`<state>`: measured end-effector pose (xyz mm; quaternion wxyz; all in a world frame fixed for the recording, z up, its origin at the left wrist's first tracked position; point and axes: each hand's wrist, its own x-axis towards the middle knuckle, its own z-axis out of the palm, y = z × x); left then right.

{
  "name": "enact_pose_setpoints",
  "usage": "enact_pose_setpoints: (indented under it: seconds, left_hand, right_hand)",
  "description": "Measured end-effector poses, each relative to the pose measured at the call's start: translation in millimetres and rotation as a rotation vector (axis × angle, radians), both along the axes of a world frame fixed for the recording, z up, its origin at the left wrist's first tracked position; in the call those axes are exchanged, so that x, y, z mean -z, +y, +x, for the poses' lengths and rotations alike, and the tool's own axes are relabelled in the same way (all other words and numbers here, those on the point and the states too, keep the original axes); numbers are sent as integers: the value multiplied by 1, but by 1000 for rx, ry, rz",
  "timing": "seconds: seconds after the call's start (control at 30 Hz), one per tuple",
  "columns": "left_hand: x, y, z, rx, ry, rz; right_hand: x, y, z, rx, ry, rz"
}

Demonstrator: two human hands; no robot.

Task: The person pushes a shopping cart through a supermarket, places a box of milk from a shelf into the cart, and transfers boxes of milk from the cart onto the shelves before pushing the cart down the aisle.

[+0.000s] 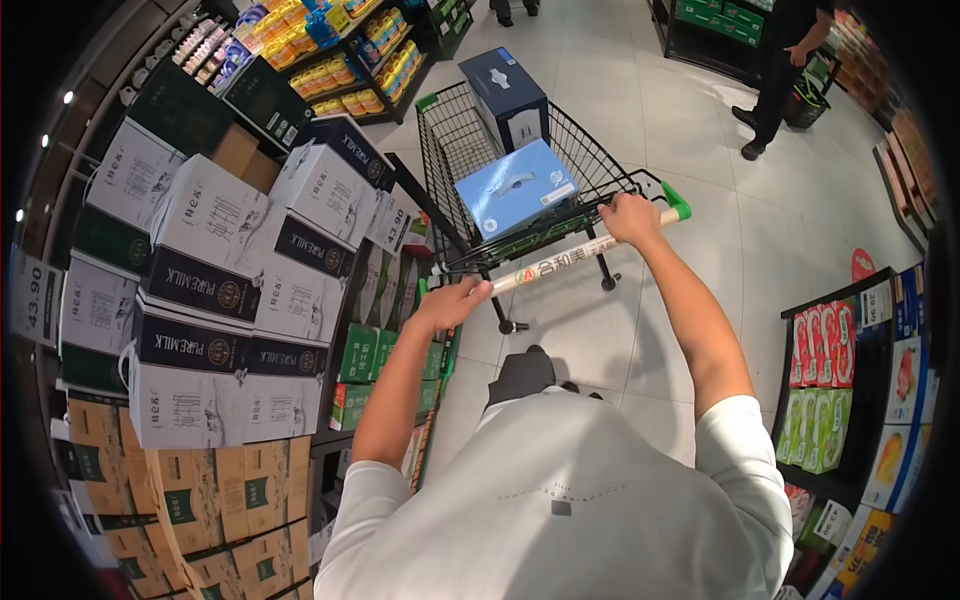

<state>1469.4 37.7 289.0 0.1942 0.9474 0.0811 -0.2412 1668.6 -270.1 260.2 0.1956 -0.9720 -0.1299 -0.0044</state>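
My left hand (455, 303) is wrapped round the left end of the shopping cart handle (553, 265). Toward the handle's right end, near the green corner piece, my right hand (632, 219) grips the same bar. The black wire shopping cart (452, 130) stands in front of me. Inside it lies a light blue carton (517, 187) with a carrying handle on top, close to the near side. A dark blue carton (503, 85) stands beyond it at the far end.
Stacked milk cartons (210, 215) rise close on the left. A shelf of red and green packs (823, 345) stands at the right. Yellow-packed goods (340, 75) fill a far-left shelf. A person in dark clothes (780, 75) stands at upper right beside a shopping basket (806, 103).
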Motion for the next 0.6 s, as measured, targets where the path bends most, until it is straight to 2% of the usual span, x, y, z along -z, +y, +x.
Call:
enact_pose_setpoints:
  seconds: [0.1, 0.17, 0.2, 0.23, 0.3, 0.43, 0.57, 0.6]
  left_hand:
    - [19, 4, 14, 17, -83, -166]
    - [18, -11, 29, -52, -561, 53]
    - [24, -14, 47, 18, -701, 135]
    - [27, -17, 64, 7, -690, 124]
    - [31, -24, 106, 141, -414, 173]
    - [41, -54, 189, 125, -134, 19]
    - [79, -77, 245, 160, -185, 49]
    - [70, -81, 254, 128, -109, 19]
  right_hand:
    - [-9, 9, 8, 84, 105, -134]
    - [-13, 12, 12, 177, 191, -183]
    - [-14, 10, 15, 159, 201, -195]
    - [-13, 9, 20, 152, 210, -210]
    - [-14, 7, 36, 167, 206, -241]
    - [-16, -3, 80, 171, 196, -264]
    - [-4, -10, 134, 197, 134, -277]
    - [4, -14, 149, 197, 91, -291]
